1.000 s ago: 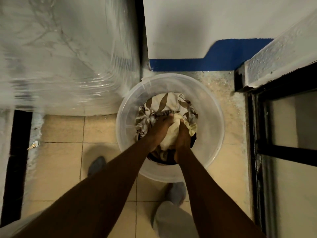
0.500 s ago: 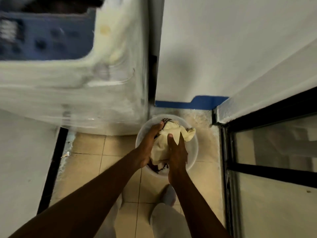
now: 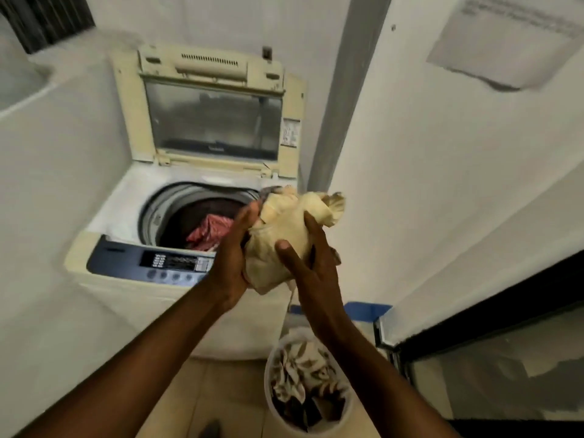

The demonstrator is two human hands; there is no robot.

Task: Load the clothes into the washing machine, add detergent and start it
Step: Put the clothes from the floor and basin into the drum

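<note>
Lid [image 3: 208, 118] raised — drum mouth [image 3: 177, 197] open, wall [image 3: 442, 172] hemming right.

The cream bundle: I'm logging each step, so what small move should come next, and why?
Probably carry the cream bundle left and drop it into the drum. Both hands, left hand and right hand, grip it beside the opening, the lid stands open, and a red garment already lies inside.

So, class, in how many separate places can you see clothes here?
3: a cream cloth bundle held between both hands, a red patterned garment inside the washer drum, and patterned clothes in the white plastic bucket. More may lie hidden underneath.
</note>
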